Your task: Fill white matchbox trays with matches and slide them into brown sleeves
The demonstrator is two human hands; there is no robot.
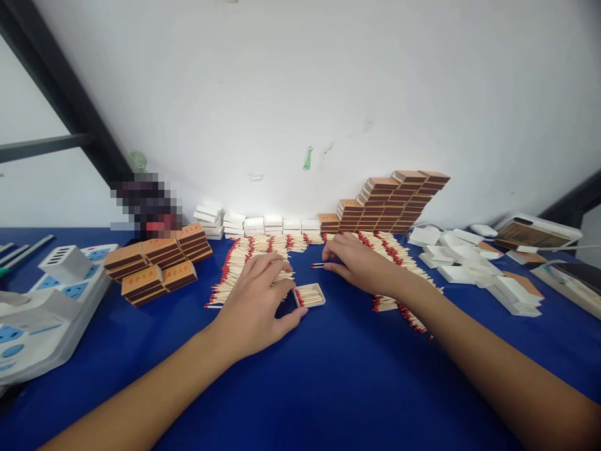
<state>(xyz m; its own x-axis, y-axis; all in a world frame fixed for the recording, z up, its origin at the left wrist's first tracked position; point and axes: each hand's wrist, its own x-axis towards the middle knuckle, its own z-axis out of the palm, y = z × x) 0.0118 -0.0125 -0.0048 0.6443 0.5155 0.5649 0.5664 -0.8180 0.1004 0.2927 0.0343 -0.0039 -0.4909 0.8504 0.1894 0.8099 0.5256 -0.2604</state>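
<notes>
My left hand [263,300] is curled at the left end of a small white matchbox tray [320,302], with thumb and index finger against it. Inside the tray lies a layer of matches [310,295], their red heads toward the left. My right hand [353,260] is just beyond the tray to the right, pinching a couple of matches [318,265] whose red heads point left. A wide spread of loose matches [237,263] lies behind and under my left hand. Another long band of matches [387,247] runs past my right hand and partly beneath its wrist.
Brown matchboxes [385,203] rise in a stepped stack against the wall; more matchboxes [159,260] stand at left. White trays [253,224] line the back. Loose white trays [462,257] are heaped at right. A power strip [61,341] with plugs occupies the left of the blue table [300,388].
</notes>
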